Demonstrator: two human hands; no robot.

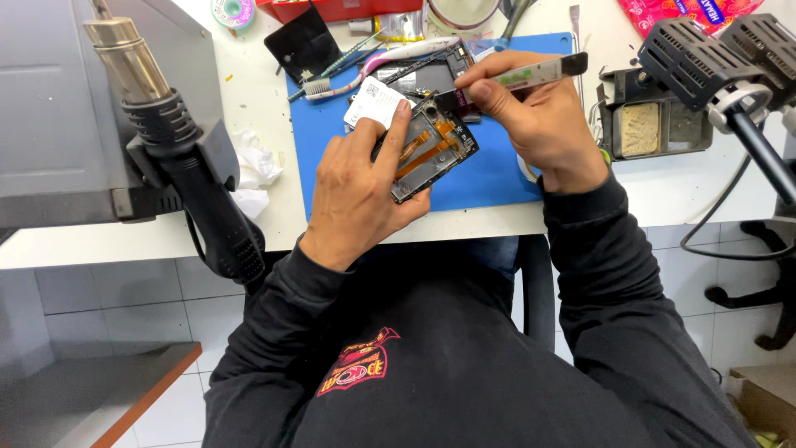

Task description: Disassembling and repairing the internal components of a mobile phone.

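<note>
Head view shows your left hand [361, 195] clamped over an opened smartphone frame [431, 149], index finger stretched along its upper edge, palm pinning its lower end to the blue work mat [497, 178] near the front edge of the white tabletop [249, 99]. Your right hand [539, 124] is closed in a pinch around a flat pry tool [531, 75], its dark tip meeting the frame's top corner beside the orange flex cable [431, 148].

Keep that left palm heavy so the frame cannot skate on the mat. Hold the tool shallow, nearly flat to the part, and let the tip do small levering motions rather than one hard push; the flex cable sits just beside the tip and would likely tear if the tool slips. Work away from your left index finger.

A toothbrush [365, 70] lies at the mat's far left corner, a hot-air gun [178, 141] hangs in its holder at the tabletop's left, and a soldering-tip sponge tray [651, 124] stands to the right.
</note>
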